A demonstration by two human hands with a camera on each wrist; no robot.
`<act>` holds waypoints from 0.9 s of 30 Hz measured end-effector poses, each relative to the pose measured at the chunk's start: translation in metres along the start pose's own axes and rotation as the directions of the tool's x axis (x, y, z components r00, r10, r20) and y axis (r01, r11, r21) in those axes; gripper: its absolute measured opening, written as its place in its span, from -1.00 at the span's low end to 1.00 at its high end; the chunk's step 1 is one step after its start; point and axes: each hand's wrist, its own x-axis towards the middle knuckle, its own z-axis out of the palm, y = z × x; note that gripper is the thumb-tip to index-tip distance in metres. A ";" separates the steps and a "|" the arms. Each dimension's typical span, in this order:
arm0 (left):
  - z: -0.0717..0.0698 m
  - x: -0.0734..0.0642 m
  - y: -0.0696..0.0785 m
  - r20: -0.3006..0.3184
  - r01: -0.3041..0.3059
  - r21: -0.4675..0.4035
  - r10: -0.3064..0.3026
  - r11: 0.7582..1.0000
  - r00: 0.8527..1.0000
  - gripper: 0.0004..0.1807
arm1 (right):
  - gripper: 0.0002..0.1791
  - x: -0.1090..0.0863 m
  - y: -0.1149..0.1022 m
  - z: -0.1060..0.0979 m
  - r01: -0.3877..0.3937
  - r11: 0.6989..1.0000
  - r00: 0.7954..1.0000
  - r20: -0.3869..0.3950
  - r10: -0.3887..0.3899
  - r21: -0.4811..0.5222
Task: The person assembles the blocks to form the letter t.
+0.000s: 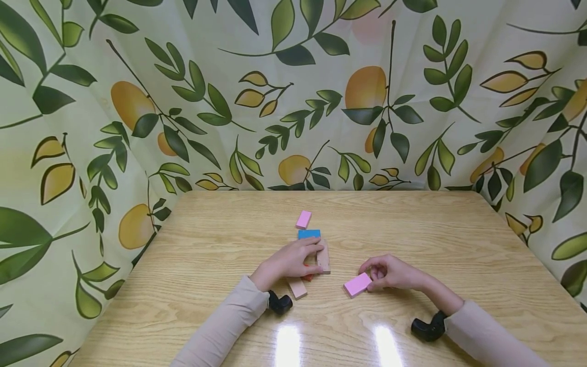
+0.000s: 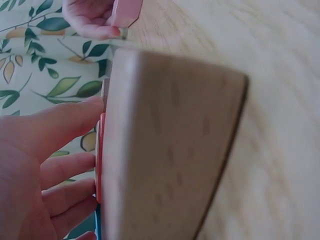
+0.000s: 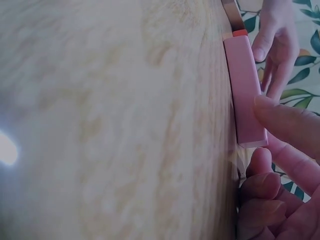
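Note:
My left hand (image 1: 291, 260) reaches over a cluster of flat blocks. Its thumb and fingertips touch the tops of the blocks and are not curled round any of them. Under and around it lie a blue block (image 1: 309, 234), a partly hidden red block (image 1: 307, 277), a plain wooden block (image 1: 323, 259) on the right and another wooden block (image 1: 297, 288) at the front. To the right, my right hand (image 1: 396, 272) pinches a pink block (image 1: 357, 284) by its right end, thumb on one face; in the right wrist view the pink block (image 3: 245, 90) sits low at the table surface.
Behind the cluster a second pink block (image 1: 303, 219) lies by itself on the wooden table (image 1: 220, 219). A leaf-and-fruit patterned cloth (image 1: 293, 127) hangs behind and at the sides. Black wrist mounts (image 1: 428, 328) sit by the sleeves.

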 end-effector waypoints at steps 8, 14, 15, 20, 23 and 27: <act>0.000 0.001 -0.001 -0.002 -0.004 -0.005 0.004 1.000 1.000 -0.35 | -0.55 0.000 -0.004 0.002 -0.013 1.000 1.000 0.003 0.013 -0.015; 0.000 0.000 -0.001 -0.002 -0.008 -0.011 0.008 1.000 1.000 -0.35 | -0.57 0.001 -0.006 0.003 -0.020 0.999 1.000 -0.011 0.020 -0.036; 0.000 0.000 -0.001 -0.001 -0.009 -0.013 0.009 1.000 1.000 -0.35 | -0.58 0.001 -0.006 0.003 -0.020 0.999 1.000 -0.015 0.020 -0.041; 0.001 0.000 -0.001 0.001 0.000 -0.016 0.000 1.000 1.000 -0.34 | -0.61 0.000 -0.008 0.005 -0.009 0.998 1.000 -0.028 0.008 -0.057; 0.001 0.000 -0.001 0.003 0.008 -0.020 -0.008 1.000 1.000 -0.33 | -0.62 0.000 -0.008 0.005 0.008 0.998 0.999 -0.032 -0.010 -0.057; 0.001 0.000 -0.001 0.002 0.015 -0.030 -0.015 0.999 1.000 -0.34 | -0.65 0.000 -0.008 0.006 0.030 0.998 0.999 -0.040 -0.032 -0.061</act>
